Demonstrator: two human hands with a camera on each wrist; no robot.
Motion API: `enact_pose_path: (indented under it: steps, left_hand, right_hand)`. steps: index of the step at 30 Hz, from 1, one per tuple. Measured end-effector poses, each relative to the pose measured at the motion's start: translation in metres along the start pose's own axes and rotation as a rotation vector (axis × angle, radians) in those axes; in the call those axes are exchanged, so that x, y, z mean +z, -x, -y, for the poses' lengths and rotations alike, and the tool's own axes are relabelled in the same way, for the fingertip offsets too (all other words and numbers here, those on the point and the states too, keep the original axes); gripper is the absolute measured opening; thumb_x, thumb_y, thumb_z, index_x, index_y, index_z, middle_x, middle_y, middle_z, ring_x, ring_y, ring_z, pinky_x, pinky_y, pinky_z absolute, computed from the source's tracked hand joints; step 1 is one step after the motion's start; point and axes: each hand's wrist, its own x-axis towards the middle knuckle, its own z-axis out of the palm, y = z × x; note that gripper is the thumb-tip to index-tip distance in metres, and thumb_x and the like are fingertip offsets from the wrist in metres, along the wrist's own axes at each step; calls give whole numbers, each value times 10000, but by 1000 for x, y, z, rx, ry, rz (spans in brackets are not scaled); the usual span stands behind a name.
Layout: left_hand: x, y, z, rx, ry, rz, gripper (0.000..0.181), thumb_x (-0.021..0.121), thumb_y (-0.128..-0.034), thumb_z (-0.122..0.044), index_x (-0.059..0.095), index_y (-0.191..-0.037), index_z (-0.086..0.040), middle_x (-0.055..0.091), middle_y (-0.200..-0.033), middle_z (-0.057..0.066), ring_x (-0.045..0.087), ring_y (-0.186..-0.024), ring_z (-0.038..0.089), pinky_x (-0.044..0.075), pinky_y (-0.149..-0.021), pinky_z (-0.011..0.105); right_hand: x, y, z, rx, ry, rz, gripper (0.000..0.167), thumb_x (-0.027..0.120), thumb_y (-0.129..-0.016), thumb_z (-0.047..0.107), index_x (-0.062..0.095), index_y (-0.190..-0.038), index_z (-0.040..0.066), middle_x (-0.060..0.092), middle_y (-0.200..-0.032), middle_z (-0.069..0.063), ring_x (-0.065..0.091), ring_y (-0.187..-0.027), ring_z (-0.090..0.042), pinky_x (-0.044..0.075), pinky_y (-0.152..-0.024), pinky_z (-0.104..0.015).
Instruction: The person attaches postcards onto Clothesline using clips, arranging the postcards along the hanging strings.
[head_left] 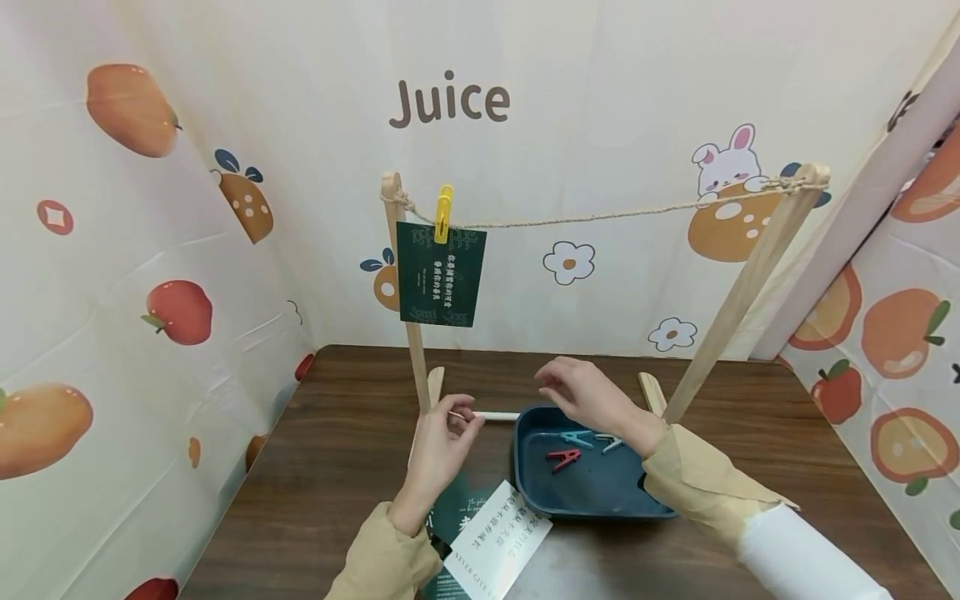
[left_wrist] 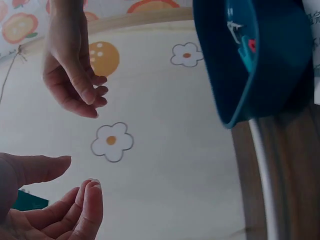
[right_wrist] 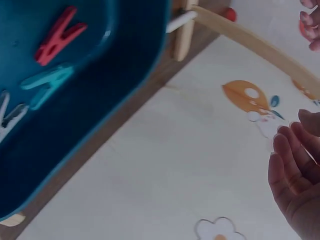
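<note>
My left hand (head_left: 441, 446) is raised over the table, fingers loosely bent and holding nothing. My right hand (head_left: 592, 398) hovers above the back of a dark blue tray (head_left: 600, 500), relaxed, with nothing in it. Inside the tray are a red clip (head_left: 564, 457), a light blue clip (head_left: 577, 438) and a white clip (head_left: 609, 442). A dark green card (head_left: 440, 279) hangs from the rope (head_left: 570, 220) near its left end, under a yellow clip (head_left: 443, 214). Below my left hand lie a white printed card (head_left: 498, 542) and green card material (head_left: 450, 508), partly covered.
Two wooden posts hold the rope, the left post (head_left: 417, 367) and the right post (head_left: 738, 304). A white rod (head_left: 498, 416) runs low behind the tray. A printed curtain (head_left: 570, 100) stands behind the brown table (head_left: 300, 500).
</note>
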Motion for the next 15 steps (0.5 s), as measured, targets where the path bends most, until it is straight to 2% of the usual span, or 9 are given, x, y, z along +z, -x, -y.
enact_pose_path:
  steps: [8,15]
  left_hand:
    - [20,8,19,-28,-21,58,216,654,-796,-72,582,-969,36,584,-724,33,531,-612,127,427,-539,201]
    - [35,15,30,-109,-24,143,223,649,-806,-108,583,-967,32,583,-724,24,533,-606,112,415,-519,205]
  right_hand:
    - [15,6,-20,9,37,134,167,638,-810,78,608,-972,55,605,-905,-74,577,-759,-114,487,-665,-244]
    - [29,8,-35,12,99,264,211,640,-814,113,611,-1008,34,592,-951,-78,590,-811,-155,490,-700,-280]
